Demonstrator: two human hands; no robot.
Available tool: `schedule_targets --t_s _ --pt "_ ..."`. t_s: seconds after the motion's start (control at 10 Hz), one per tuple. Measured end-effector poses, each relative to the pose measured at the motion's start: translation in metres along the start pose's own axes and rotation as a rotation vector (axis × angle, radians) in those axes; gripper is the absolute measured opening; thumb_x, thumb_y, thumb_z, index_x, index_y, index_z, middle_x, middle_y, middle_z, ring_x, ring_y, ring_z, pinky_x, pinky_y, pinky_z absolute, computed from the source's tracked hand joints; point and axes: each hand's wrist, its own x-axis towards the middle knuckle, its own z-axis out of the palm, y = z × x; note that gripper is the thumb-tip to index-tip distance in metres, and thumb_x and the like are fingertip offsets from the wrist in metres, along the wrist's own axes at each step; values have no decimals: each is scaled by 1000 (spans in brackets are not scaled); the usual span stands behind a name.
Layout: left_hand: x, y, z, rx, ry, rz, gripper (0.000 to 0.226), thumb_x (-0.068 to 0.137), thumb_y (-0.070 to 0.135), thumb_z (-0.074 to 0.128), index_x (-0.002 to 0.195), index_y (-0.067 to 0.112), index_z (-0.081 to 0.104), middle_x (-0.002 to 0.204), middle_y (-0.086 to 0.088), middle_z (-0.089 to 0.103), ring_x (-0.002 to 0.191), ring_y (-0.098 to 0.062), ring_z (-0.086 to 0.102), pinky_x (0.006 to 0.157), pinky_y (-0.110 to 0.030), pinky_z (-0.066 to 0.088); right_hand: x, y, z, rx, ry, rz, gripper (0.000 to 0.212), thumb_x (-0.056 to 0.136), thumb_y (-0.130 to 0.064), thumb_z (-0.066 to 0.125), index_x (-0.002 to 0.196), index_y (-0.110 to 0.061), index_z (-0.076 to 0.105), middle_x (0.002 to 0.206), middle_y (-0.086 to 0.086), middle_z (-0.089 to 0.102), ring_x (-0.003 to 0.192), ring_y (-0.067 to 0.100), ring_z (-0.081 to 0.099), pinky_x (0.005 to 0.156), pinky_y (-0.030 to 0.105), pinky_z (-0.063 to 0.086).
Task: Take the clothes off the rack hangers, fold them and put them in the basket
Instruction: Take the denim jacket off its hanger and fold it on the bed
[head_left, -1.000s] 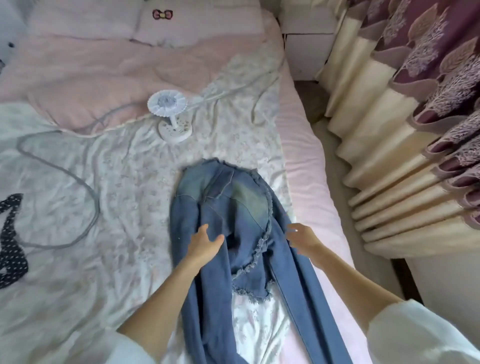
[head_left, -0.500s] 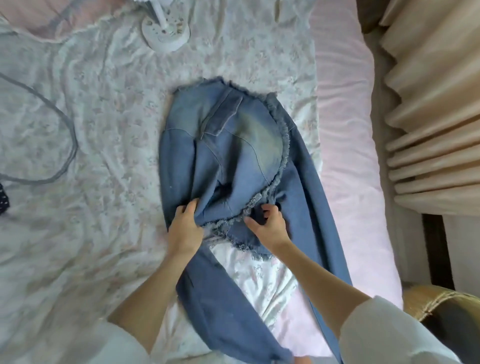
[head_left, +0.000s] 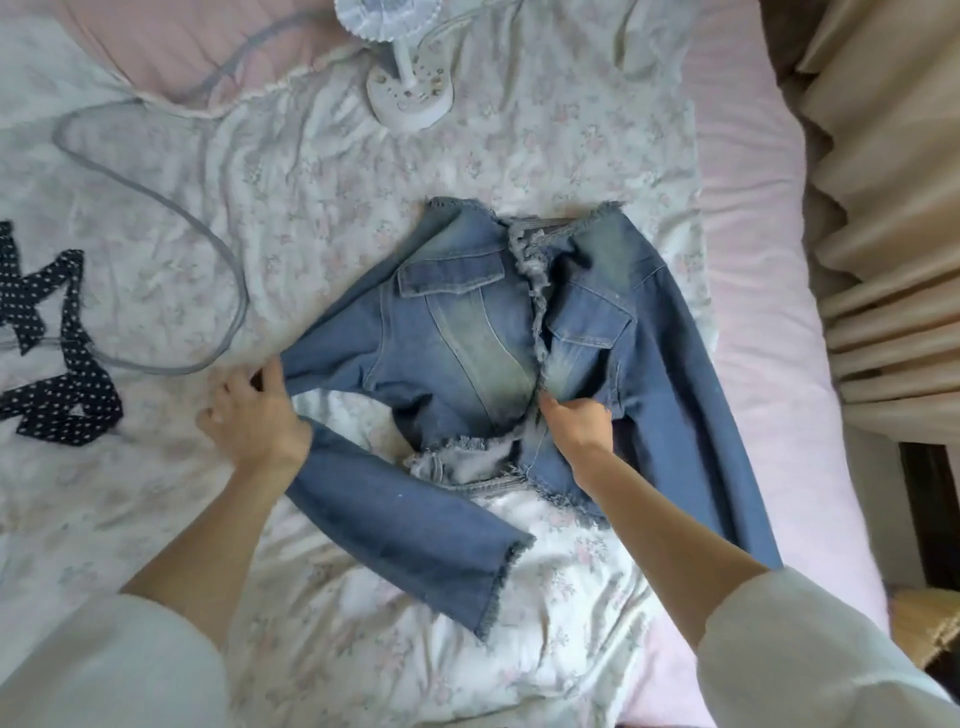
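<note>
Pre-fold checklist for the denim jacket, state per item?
1. Jacket lies front up on the bed sheet, both chest pockets showing: ok.
2. Left hand grips the sleeve at its bend: ok.
3. Right hand pinches the frayed front edge near the hem: ok.
4. Front panels flat and aligned: not ok, the hem is bunched and the opening gapes.
5. Other sleeve laid straight: ok, though it runs toward the bed's edge.
6. Fold area free: ok, the fan and the cable lie apart from the jacket.
7. Basket ready: cannot tell, only a woven corner shows.
</note>
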Motion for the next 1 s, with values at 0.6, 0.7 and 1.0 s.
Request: schedule_targets --t_s 0.6,0.7,1.0 --pt "-70 74 44 -615 -205 545 38 78 -8 40 98 6 70 94 -11 67 85 -34 62 68 -37 49 -24 40 -23 -137 265 -196 25 91 -5 39 107 -8 58 97 6 57 91 26 53 77 33 42" --pt "-72 63 38 -460 -601 406 32 84 3 43 104 11 67 92 -16 66 90 -37 60 69 -34 42 -24 29 -35 524 399 -90 23 90 -2 33 77 -14 47 76 2 48 79 20 43 74 30 37" --pt "-84 108 17 405 -791 718 30 85 42 46 103 23 60 118 -2 60 109 -25 55 85 -34 36 -44 76 -42 -944 -600 -467 72 93 -44 47 147 -42 -1 116 4 49 107 19 48 94 36 43"
